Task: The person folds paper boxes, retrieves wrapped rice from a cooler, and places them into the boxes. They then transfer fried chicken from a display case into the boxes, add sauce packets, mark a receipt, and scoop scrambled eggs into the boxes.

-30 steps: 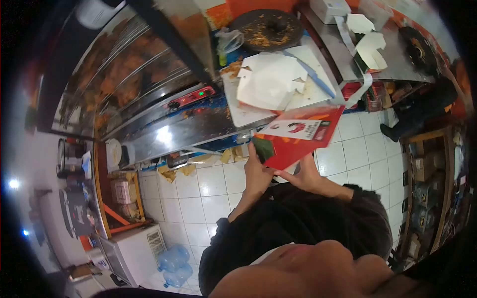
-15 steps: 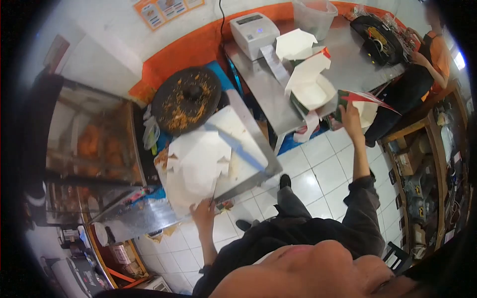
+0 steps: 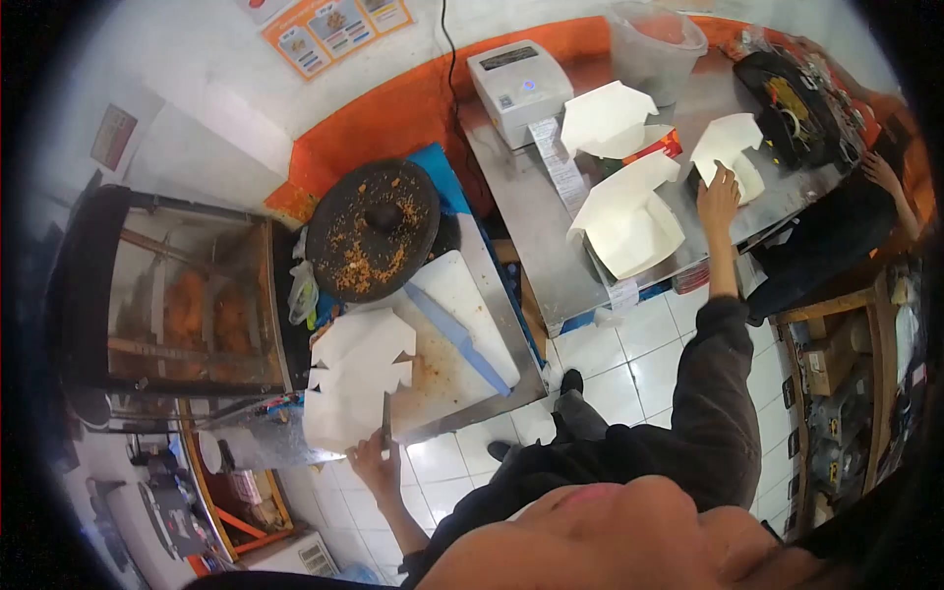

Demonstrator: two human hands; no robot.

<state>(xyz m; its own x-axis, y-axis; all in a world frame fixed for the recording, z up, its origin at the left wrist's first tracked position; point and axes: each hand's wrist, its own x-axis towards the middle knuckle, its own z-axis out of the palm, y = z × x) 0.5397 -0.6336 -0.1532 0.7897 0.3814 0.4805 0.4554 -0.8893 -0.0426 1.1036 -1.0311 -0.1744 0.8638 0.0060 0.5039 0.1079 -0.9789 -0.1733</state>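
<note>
My left hand (image 3: 376,462) is closed at the near edge of an unfolded white food box (image 3: 359,379), which lies over the cutting board's left side; a dark handle-like piece (image 3: 386,425) rises from its fingers. My right hand (image 3: 721,200) grips an open white box (image 3: 742,147) on the steel table (image 3: 511,192). Left of it stand another open white box (image 3: 634,236) and a box with a red side (image 3: 608,118). A blue knife (image 3: 457,339) lies on the white cutting board (image 3: 477,305).
A stone mortar (image 3: 369,231) with orange crumbs sits behind the board. A label printer (image 3: 521,88) and a clear bucket (image 3: 657,49) stand at the back. Another person's hand (image 3: 882,172) shows at the right, beside a black bag (image 3: 787,108). A glass food case (image 3: 197,295) is at left.
My right hand has moved the box from beside the table's near edge onto the tabletop. My left hand has stayed at the unfolded box. The view has shifted.
</note>
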